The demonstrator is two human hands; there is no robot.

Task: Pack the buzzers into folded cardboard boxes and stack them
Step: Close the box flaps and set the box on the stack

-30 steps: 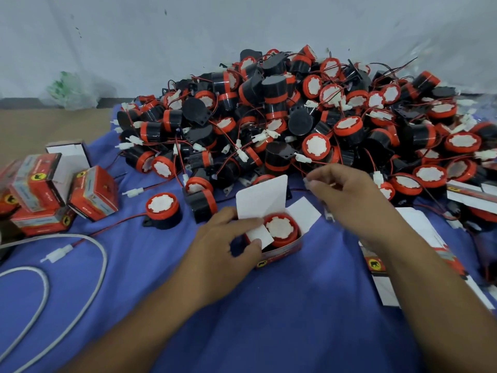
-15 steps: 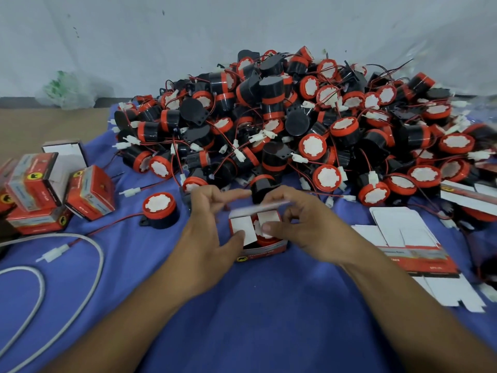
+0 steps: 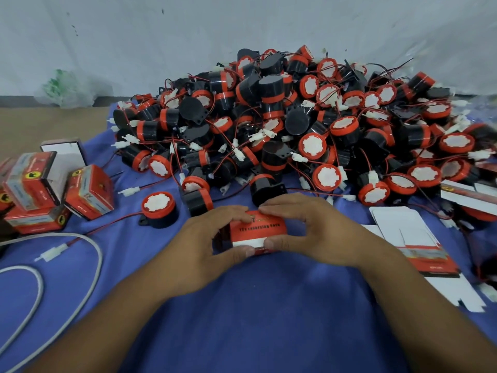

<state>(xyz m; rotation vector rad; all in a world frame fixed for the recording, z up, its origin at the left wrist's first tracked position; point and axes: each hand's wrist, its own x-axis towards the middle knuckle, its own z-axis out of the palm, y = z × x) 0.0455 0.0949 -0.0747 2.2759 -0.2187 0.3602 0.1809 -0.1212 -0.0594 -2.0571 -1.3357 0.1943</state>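
Box [image 3: 258, 231] sits centre front on the cloth [image 3: 255, 305], top flap folded down, red printed face up. Contents are hidden, so I can't confirm a buzzer is inside from this view.

Both hands are on it. Left hand [image 3: 200, 246] has fingers curled over the far top edge and thumb against the near edge. Right hand [image 3: 320, 232] mirrors that, with fingers on the far edge and thumb at the near right corner. Each pinches the box and holds nothing else.

White strip shows along the near edge of the flap and reads like the tuck tab not fully in. Step looks like closing the lid, near the end of one pack cycle.

Next, my read: push the tab home with the thumbs while the fingers hold the box square. Then move it left to the packed boxes [image 3: 53, 192], which lie loosely heaped, some tilted, not a neat stack. It needs flat placement there or it'll slide.

Buzzers [image 3: 295, 125] are piled just behind the box, wires tangled. One loose buzzer [image 3: 158, 208] lies left of the hands, just off the pile. Flat blanks [image 3: 403, 224] lie to the right, near the right hand. Cable [image 3: 100, 255] loops at far left. Lots left to pack.
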